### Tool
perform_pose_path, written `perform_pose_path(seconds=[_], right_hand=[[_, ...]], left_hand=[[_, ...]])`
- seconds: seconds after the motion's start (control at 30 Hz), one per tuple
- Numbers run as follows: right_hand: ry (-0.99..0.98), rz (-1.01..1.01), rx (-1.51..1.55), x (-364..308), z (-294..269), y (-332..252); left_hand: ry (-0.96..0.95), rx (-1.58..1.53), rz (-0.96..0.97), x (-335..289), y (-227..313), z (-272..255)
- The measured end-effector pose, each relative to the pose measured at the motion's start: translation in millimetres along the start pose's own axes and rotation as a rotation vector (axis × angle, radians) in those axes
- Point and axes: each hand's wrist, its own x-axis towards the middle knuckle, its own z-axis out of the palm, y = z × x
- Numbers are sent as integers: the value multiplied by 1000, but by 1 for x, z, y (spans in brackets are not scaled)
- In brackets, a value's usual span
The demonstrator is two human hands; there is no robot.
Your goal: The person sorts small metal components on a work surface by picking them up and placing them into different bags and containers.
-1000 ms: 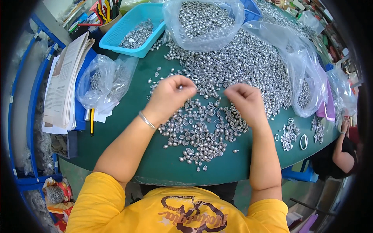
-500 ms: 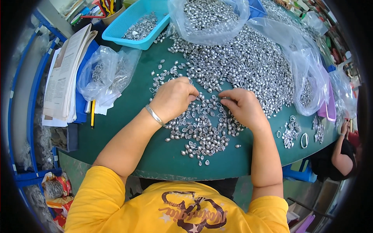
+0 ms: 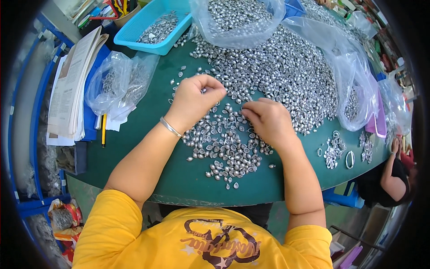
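A big heap of small silver metal caps (image 3: pixel 277 67) covers the green table (image 3: pixel 179 179), with a thinner scatter of caps (image 3: pixel 226 152) near the front edge. My left hand (image 3: pixel 195 101), a silver bangle on its wrist, is raised a little above the scatter, fingers curled around a few small caps. My right hand (image 3: pixel 268 119) rests on the scatter, fingertips pinched on caps at its left side. The two hands are a short gap apart.
A blue basket (image 3: pixel 154 27) with caps stands at the back left, clear plastic bags of parts (image 3: pixel 118 83) (image 3: pixel 237 20) (image 3: pixel 354 89) around the heap. Papers (image 3: pixel 74 85) lie at the left edge. Metal rings (image 3: pixel 336 150) sit at the right. Another person (image 3: pixel 392 179) sits at the far right.
My hands came together over the scatter, then my left hand lifted and drew slightly left with caps in it. My right hand stayed low on the caps.
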Motion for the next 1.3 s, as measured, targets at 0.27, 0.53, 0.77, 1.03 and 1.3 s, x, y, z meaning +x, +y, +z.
perform_pose_path(seconds=[0.27,0.53,0.77,1.03,1.3], right_hand=[[8,408,986,4,-19,12],[-206,196,197,-4,-28,8],[-90,294,705,1,-23,14],[-104,408,1621,0,-33,24],[-53,380,710,3,-26,15]], left_hand=[[7,1038,460,-7,-13,12],[-23,822,275,-5,-9,10],[-56,1073,394,-8,-7,6],[92,833,562,-12,5,13],[25,1128,564,-12,-3,8]])
